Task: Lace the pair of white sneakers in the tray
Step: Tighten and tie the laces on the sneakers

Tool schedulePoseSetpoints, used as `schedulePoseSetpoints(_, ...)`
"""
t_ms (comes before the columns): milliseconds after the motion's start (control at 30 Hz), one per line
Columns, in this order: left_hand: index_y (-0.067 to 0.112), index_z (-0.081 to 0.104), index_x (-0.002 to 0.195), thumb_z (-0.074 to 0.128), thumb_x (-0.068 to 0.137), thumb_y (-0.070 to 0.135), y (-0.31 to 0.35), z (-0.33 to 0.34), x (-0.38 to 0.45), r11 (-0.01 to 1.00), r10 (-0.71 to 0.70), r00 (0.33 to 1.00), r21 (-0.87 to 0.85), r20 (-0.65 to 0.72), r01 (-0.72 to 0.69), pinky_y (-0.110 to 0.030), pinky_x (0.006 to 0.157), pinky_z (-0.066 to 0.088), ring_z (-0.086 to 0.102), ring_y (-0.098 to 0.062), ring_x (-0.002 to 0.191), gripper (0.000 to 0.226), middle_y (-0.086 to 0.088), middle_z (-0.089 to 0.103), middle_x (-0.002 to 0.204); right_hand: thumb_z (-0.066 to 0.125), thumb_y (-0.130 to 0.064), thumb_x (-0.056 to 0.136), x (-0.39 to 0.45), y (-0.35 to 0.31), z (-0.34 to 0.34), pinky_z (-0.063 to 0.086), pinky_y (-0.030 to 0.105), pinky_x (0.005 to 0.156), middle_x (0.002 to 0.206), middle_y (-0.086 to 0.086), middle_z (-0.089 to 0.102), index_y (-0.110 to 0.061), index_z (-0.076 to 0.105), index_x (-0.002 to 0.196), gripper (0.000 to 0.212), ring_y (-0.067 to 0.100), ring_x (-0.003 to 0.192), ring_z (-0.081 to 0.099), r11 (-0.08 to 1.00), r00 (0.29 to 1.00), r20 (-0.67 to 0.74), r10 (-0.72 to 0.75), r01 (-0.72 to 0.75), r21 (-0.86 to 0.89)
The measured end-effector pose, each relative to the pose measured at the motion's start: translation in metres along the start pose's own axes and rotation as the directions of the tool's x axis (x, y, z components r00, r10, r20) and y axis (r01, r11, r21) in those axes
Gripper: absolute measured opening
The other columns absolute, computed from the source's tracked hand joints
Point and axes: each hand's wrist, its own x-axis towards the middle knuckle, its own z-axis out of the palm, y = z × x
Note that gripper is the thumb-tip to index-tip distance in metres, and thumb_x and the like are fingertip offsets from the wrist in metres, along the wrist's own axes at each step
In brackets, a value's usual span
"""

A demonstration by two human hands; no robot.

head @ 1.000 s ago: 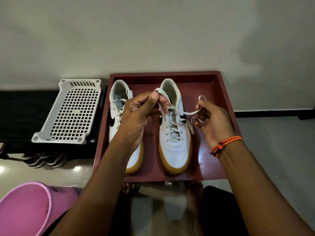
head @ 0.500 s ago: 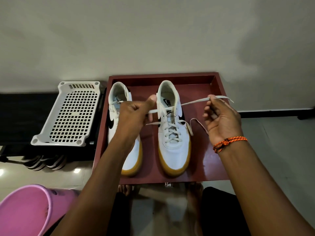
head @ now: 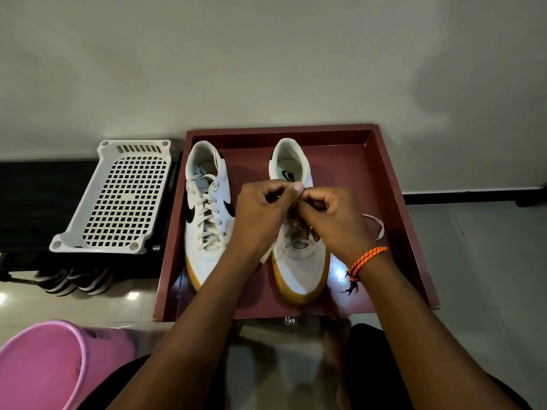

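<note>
Two white sneakers with gum soles stand toe-toward-me in a dark red tray (head: 393, 179). The left sneaker (head: 207, 220) is laced and has no hand on it. Over the tongue of the right sneaker (head: 302, 261) both hands meet. My left hand (head: 263, 214) pinches the white lace (head: 377, 224) between thumb and forefinger. My right hand (head: 331, 220), with an orange cord at the wrist, has curled fingers on the same lace right beside it. A loose end of the lace loops out to the right over the tray floor. The upper eyelets are hidden by my hands.
A white perforated plastic basket (head: 118, 199) lies upside down on a black shelf left of the tray. Dark sandals (head: 74, 281) sit under that shelf. A pink tub (head: 44, 365) fills the lower left corner. A plain wall rises behind the tray.
My hands were apart, pulling the lace ends taut to either side; they have come together over the right sneaker's tongue. The lace end on the right has gone slack.
</note>
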Motion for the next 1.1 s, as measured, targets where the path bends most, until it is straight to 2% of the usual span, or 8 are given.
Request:
schedulePoseSetpoints(200,-0.003,0.076,0.102,0.071,0.102,0.013,-0.002,-0.001,0.006,0.989,-0.104,0.994,-0.111,-0.015,0.102,-0.049,0.085,0.061,0.074,-0.033,0.084,0.018,-0.025,0.077,0.094,0.067,-0.006,0.1,0.001,0.008,-0.001,0.052,0.028,0.048,0.059,0.008,0.069,-0.002,0.078,0.082,0.021,0.017,0.047,0.065,0.987,0.997,0.016,-0.07,0.071,-0.142)
schedulePoseSetpoints(367,0.0,0.072,0.104,0.068,0.103,0.009,-0.001,-0.002,0.01,0.969,-0.144,0.985,-0.215,-0.092,0.122,-0.027,0.068,0.059,0.066,-0.014,0.069,0.01,-0.008,0.074,0.081,0.067,-0.024,0.093,0.005,0.019,-0.005,0.055,0.043,0.053,0.058,0.001,0.066,-0.018,0.077,0.075,0.021,0.021,0.053,0.065,0.899,0.994,-0.059,-0.096,0.061,-0.434)
schedulePoseSetpoints(467,0.004,0.074,0.105,0.07,0.101,0.008,0.001,-0.003,0.01,0.963,-0.178,0.978,-0.223,-0.108,0.151,-0.02,0.062,0.054,0.066,-0.008,0.065,0.006,-0.004,0.075,0.081,0.059,-0.017,0.094,0.007,0.024,-0.008,0.052,0.036,0.063,0.083,-0.011,0.062,-0.032,0.074,0.113,0.028,0.012,0.071,0.061,0.84,0.97,-0.173,-0.173,0.054,-0.54)
schedulePoseSetpoints(533,0.008,0.078,0.103,0.072,0.1,0.007,-0.002,-0.003,0.01,0.982,-0.16,0.977,-0.121,-0.138,0.144,-0.022,0.071,0.058,0.073,-0.009,0.076,0.007,-0.002,0.078,0.086,0.055,-0.009,0.094,0.006,0.03,-0.008,0.055,0.04,0.073,0.105,-0.008,0.053,-0.041,0.056,0.14,0.056,0.018,0.09,0.059,0.771,0.983,-0.056,-0.176,0.103,-0.629)
schedulePoseSetpoints(633,0.018,0.081,0.095,0.078,0.096,0.022,-0.009,-0.002,0.01,0.958,-0.017,0.989,0.281,-0.145,0.057,-0.023,0.076,0.056,0.073,-0.004,0.081,0.005,0.009,0.077,0.086,0.043,-0.015,0.09,0.002,0.035,-0.005,0.059,0.049,0.077,0.12,-0.007,0.053,-0.04,0.054,0.135,0.052,0.025,0.102,0.061,0.71,0.985,0.045,-0.167,0.151,-0.688)
schedulePoseSetpoints(733,0.023,0.081,0.095,0.077,0.097,0.025,-0.01,0.002,0.01,0.874,0.048,0.992,0.486,-0.119,0.015,-0.028,0.076,0.05,0.068,-0.009,0.088,0.005,0.007,0.073,0.096,0.042,-0.019,0.086,0.001,0.025,-0.006,0.059,0.047,0.084,0.123,-0.007,0.066,-0.034,0.064,0.127,0.049,0.023,0.106,0.066,0.75,0.985,-0.05,-0.163,0.091,-0.656)
schedulePoseSetpoints(967,0.028,0.084,0.108,0.075,0.099,0.032,-0.006,0.008,0.005,0.786,0.047,0.993,0.617,-0.105,0.028,-0.014,0.066,0.034,0.06,-0.012,0.093,0.013,0.009,0.055,0.096,0.05,-0.006,0.086,0.004,0.021,-0.006,0.062,0.044,0.084,0.105,-0.009,0.079,-0.031,0.08,0.106,0.044,0.015,0.097,0.074,0.858,0.973,-0.213,-0.082,-0.04,-0.511)
schedulePoseSetpoints(1100,0.034,0.082,0.113,0.073,0.1,0.041,-0.004,0.008,0.003,0.736,0.065,0.986,0.674,-0.155,0.057,-0.026,0.066,0.037,0.056,-0.012,0.092,0.017,0.006,0.051,0.101,0.049,-0.014,0.088,0.006,0.021,-0.004,0.064,0.042,0.082,0.104,-0.012,0.08,-0.03,0.083,0.103,0.04,0.011,0.096,0.075,0.887,0.966,-0.251,-0.055,-0.068,-0.457)
